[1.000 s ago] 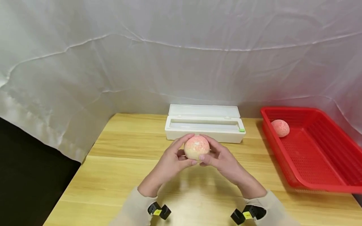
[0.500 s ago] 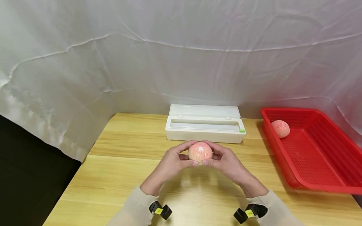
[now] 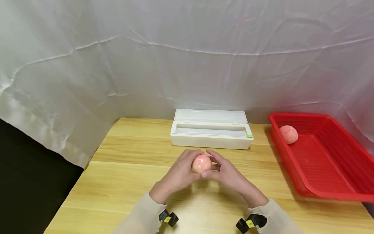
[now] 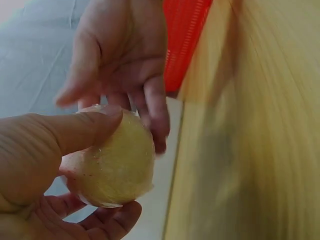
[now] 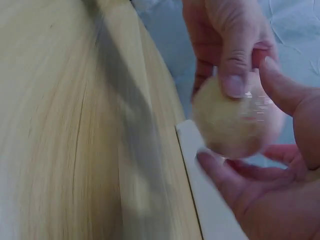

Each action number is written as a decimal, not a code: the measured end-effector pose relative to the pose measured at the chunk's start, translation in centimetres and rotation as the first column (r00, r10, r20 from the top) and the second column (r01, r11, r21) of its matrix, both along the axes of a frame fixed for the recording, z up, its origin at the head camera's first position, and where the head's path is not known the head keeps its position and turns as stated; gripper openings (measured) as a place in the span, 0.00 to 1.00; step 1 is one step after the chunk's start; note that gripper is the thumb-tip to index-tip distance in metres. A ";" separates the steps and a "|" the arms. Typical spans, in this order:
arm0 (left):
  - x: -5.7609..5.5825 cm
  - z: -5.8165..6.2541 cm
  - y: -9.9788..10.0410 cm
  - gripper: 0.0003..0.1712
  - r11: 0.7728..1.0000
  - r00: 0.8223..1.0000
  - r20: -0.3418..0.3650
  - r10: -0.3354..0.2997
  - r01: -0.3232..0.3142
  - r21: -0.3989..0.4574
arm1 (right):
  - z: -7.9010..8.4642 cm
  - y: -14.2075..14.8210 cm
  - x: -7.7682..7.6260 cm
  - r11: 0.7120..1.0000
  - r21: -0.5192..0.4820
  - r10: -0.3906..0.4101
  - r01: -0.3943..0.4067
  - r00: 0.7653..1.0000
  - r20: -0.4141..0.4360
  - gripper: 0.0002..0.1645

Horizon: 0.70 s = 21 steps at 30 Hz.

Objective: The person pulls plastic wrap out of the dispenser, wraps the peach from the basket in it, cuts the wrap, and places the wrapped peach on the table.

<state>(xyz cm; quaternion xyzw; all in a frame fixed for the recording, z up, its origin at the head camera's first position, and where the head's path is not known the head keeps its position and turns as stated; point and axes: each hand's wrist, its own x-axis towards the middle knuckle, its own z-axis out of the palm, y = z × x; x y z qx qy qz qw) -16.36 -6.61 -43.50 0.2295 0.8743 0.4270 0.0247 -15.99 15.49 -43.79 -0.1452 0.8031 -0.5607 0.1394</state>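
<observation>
A pink and pale yellow peach (image 3: 201, 163), wrapped in glossy clear film, is above the table at the middle of the head view. My left hand (image 3: 179, 170) grips it, thumb across its pale side and fingers beneath, as the left wrist view shows on the peach (image 4: 125, 162). On the other side my right hand (image 3: 229, 175) is spread around the peach with thumb and fingers apart, fingertips close to its surface. In the right wrist view loose-looking shiny film creases show on the peach (image 5: 230, 125).
Behind the hands stands a long white cling film dispenser (image 3: 210, 143) with its lid (image 3: 210, 115) raised and a green slider (image 3: 249, 136). At right, a red plastic basket (image 3: 304, 182) holds another pink peach (image 3: 288, 134). A grey curtain (image 3: 187, 74) backs the wooden table (image 3: 122, 182).
Both hands held the peach half a second ago; now the right hand has loosened from it. The peach has turned and moved slightly left and toward the front of the table.
</observation>
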 end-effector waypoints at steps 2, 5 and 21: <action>-0.5 -0.6 -0.9 0.43 0.999 1.000 0.002 0.032 -0.031 -0.005 | -0.2 0.2 0.1 0.998 0.056 -0.023 0.024 1.000 -0.006 0.54; -1.6 -1.3 -2.9 0.46 0.994 0.995 0.009 0.102 -0.101 -0.029 | -0.4 0.7 0.3 0.988 0.124 -0.087 0.090 0.996 -0.029 0.47; -7.2 -2.9 -16.2 0.46 0.960 0.962 0.091 0.258 -0.244 -0.137 | -1.8 1.8 1.4 0.988 0.098 -0.116 0.123 0.990 -0.080 0.23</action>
